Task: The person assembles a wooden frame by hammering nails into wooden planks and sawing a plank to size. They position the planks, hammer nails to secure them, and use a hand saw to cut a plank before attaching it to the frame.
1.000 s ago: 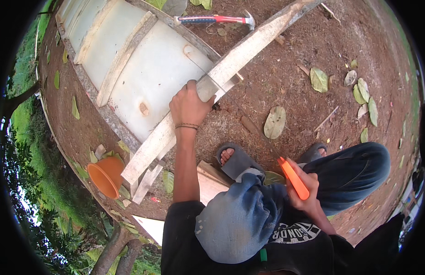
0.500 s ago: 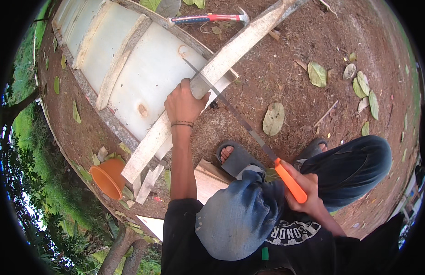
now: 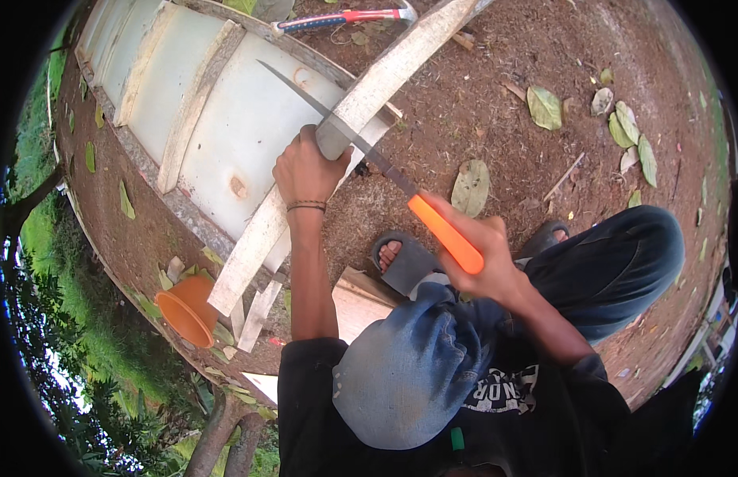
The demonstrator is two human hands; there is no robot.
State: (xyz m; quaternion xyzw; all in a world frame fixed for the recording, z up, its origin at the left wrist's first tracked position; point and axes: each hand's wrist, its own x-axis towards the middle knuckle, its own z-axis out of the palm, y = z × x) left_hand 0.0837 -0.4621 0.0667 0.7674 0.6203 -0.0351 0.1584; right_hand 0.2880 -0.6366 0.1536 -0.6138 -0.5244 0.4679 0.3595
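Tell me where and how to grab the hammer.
The hammer looks easiest by its handle, from above, gripped across the middle: that long, slim part lies exposed, while the head sits close to the wooden plank.

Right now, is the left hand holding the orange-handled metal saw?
No, the right hand grips the orange-handled metal saw, while the left hand holds the long pale wooden board.

orange-handled saw [image 3: 394, 175], thin blade across long pale wooden plank [image 3: 385, 79], tip past far edge; plank slanting diagonally.
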